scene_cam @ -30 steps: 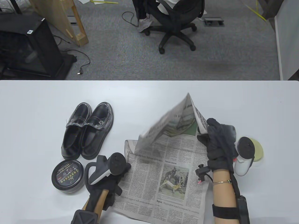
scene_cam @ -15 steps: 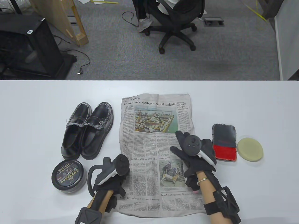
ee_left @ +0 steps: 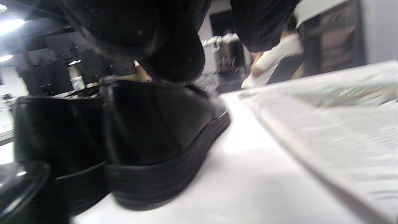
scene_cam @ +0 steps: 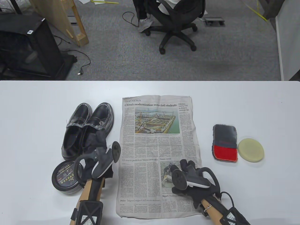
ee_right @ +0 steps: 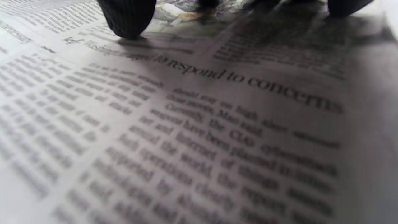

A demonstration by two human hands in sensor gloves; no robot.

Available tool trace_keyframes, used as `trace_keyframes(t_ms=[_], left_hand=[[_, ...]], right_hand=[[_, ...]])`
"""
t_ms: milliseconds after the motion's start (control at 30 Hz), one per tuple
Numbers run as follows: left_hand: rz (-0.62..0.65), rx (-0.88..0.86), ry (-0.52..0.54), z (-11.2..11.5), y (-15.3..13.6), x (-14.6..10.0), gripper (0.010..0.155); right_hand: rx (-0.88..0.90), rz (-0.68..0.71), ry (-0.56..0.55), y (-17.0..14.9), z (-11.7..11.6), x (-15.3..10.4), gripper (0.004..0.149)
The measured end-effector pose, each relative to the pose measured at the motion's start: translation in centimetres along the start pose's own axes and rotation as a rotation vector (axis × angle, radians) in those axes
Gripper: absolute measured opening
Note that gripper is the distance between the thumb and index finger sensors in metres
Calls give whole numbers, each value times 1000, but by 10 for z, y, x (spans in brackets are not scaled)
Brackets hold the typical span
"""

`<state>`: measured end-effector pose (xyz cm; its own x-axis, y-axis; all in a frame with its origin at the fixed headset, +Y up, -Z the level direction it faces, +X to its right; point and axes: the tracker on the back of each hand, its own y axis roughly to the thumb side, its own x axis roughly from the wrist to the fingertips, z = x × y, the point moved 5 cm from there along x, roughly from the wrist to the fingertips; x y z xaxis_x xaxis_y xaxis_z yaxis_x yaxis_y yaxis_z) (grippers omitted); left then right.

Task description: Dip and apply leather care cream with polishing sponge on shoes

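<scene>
Two black leather shoes (scene_cam: 77, 127) stand side by side at the table's left. The right-hand shoe (scene_cam: 99, 121) also shows from behind in the left wrist view (ee_left: 155, 130). A round black cream tin (scene_cam: 66, 177), lid on, sits in front of them. A pale yellow round sponge (scene_cam: 250, 150) lies at the far right. My left hand (scene_cam: 97, 140) reaches over the right-hand shoe's heel, and its fingers (ee_left: 174, 53) touch the heel rim without closing on it. My right hand (scene_cam: 186, 165) rests flat on the newspaper (scene_cam: 152, 145), with fingertips (ee_right: 127, 18) on the print.
The newspaper lies unfolded and flat in the middle of the white table (scene_cam: 35, 105). A grey and red cloth pad (scene_cam: 225, 143) lies just left of the sponge. An office chair (scene_cam: 175, 21) stands on the carpet beyond the table.
The right hand unfolded the paper's top half flat, then drew back to its lower right. The left hand left the paper's edge and moved up to the shoe's heel.
</scene>
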<state>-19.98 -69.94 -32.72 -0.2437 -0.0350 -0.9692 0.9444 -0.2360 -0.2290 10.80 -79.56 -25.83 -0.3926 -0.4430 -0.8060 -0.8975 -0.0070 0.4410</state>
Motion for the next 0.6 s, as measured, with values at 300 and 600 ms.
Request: trace_keyframes(t_ms=[300, 600], left_hand=[[-186, 110, -111, 31, -12, 39, 50], [-122, -16, 182, -6, -29, 13, 39]], right_hand=[[62, 4, -44, -6, 7, -6, 89], [118, -94, -228, -43, 33, -28, 87]])
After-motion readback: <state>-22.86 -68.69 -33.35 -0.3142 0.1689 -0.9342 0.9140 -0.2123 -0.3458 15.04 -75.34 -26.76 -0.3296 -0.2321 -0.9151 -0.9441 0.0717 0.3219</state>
